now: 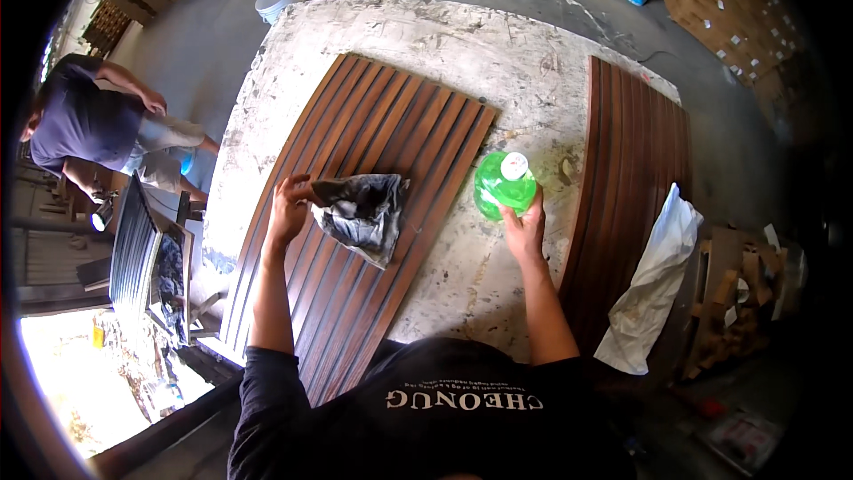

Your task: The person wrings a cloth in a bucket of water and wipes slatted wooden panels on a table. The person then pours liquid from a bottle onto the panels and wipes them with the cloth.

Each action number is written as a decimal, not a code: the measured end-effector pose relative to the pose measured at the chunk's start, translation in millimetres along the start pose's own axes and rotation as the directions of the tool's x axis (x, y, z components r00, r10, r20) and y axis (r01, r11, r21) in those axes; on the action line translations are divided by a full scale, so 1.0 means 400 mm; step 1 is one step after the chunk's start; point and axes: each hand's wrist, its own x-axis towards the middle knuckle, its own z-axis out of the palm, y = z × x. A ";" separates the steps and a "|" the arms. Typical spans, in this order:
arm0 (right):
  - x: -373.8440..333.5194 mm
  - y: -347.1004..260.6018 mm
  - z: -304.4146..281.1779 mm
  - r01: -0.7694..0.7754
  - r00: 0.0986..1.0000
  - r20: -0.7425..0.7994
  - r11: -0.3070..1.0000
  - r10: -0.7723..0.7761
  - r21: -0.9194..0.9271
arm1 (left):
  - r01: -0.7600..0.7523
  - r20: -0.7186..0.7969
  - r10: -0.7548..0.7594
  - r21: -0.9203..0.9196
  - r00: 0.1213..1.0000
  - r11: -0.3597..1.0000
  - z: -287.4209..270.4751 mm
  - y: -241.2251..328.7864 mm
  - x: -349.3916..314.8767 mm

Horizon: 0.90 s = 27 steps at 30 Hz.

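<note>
My left hand (290, 210) is over the ribbed brown wooden panel (382, 116), its fingers closed on the edge of a grey, black-stained rag (362, 213). The rag spreads out to the right of those fingers, above the slats. In my right hand (526, 229) is a clear bottle of green liquid (503, 187) with a white cap, gripped around its lower right side. The bottle is over the bare tabletop between two panels. A second, darker slatted panel (622, 160) lies to the right of it.
Paint-marked white table (426, 27) under both panels. A white plastic sack (653, 284) drapes over the right panel's near end. A white bucket (278, 0) stands past the far left corner. Another person (98, 124) is at the left, near a tilted ribbed panel (133, 240). Stacked cardboard (737, 293) sits at right.
</note>
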 end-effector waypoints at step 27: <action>-0.124 -0.079 0.305 0.699 0.572 0.718 0.693 -0.396 -0.175 | -0.032 0.259 0.086 -0.203 0.962 0.979 0.006 0.027 -0.176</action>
